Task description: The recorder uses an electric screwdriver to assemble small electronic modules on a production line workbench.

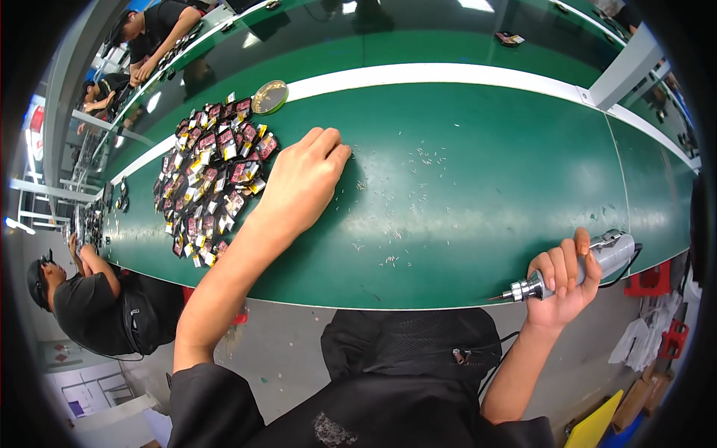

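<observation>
In my right hand [564,280] is a grey electric screwdriver [611,252], its thin bit pointing left along the near edge of the green table [493,149]. Over the table's middle, my left hand [305,179] is closed with fingertips pressed together; whatever they may hold is hidden. Many tiny pale screws [427,160] lie scattered just right of that hand. To its left spreads a large pile of small black electronic parts [213,175] with red, white and yellow areas.
A round dish [269,97] with a yellow-green rim stands behind the pile. Beyond a white rail [418,72] runs another green surface carrying one small part [509,39]. Co-workers sit at left, the nearest in a black shirt [86,291]. A metal post [627,67] rises at far right.
</observation>
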Available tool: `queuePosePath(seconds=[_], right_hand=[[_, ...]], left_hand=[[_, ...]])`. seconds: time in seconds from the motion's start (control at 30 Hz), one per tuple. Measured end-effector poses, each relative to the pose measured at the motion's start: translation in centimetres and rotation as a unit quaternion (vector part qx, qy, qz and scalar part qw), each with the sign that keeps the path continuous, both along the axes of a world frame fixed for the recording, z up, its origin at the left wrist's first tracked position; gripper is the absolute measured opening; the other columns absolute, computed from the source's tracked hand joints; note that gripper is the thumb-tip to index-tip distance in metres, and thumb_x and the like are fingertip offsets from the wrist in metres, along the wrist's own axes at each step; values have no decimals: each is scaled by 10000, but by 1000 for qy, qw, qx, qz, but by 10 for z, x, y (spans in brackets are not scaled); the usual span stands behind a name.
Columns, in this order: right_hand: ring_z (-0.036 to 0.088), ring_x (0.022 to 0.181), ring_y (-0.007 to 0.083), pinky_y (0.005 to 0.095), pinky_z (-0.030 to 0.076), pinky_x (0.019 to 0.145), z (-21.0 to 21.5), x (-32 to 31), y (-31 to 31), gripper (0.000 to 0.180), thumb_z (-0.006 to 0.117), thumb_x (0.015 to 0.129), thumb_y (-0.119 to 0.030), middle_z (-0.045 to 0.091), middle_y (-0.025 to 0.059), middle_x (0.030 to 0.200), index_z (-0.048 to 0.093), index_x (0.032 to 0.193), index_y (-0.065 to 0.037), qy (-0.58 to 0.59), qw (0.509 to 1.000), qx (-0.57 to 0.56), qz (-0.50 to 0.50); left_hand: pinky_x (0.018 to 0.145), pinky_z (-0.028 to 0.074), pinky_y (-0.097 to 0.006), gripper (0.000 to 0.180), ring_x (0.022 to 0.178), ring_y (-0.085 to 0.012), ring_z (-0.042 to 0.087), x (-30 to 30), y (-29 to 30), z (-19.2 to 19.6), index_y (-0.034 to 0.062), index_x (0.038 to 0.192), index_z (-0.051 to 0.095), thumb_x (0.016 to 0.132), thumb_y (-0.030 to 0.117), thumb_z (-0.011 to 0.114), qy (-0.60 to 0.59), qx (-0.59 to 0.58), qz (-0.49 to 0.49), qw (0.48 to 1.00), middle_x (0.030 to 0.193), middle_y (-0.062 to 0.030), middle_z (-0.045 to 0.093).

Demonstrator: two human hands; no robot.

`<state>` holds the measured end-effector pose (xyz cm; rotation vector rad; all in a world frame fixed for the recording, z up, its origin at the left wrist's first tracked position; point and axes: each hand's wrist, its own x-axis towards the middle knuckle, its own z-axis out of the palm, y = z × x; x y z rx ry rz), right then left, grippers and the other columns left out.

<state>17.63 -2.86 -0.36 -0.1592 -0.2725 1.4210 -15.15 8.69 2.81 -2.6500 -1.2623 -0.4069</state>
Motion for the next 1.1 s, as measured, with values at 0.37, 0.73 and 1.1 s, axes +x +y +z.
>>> queuePosePath(seconds=[0.37, 0.73, 1.1], right_hand=[[369, 429, 96, 275, 364, 505, 0, 1, -7, 98, 466, 931, -151, 369, -15, 527, 483, 918, -56, -20, 1000, -2, -4], [414, 439, 103, 275, 385, 526, 30, -29, -11, 115, 491, 915, -155, 409, -17, 535, 510, 931, -43, 33, 994, 107, -5], [390, 395, 84, 231, 373, 459, 50, -68, -19, 98, 550, 835, -111, 410, -24, 504, 464, 850, -66, -24, 998, 36, -55]], left_hand=[[612, 429, -419, 26, 650, -352, 528, 23, -58, 19, -15, 873, 455, 867, -31, 474, -283, -153, 8, 947, 736, -167, 507], [621, 501, -275, 167, 710, -194, 641, 85, -143, -23, -71, 854, 652, 717, -163, 677, -637, -379, -75, 667, 781, -148, 659], [657, 497, -271, 132, 729, -166, 588, 87, -155, -27, -85, 913, 593, 942, 34, 543, -733, -509, -112, 437, 860, -163, 609]])
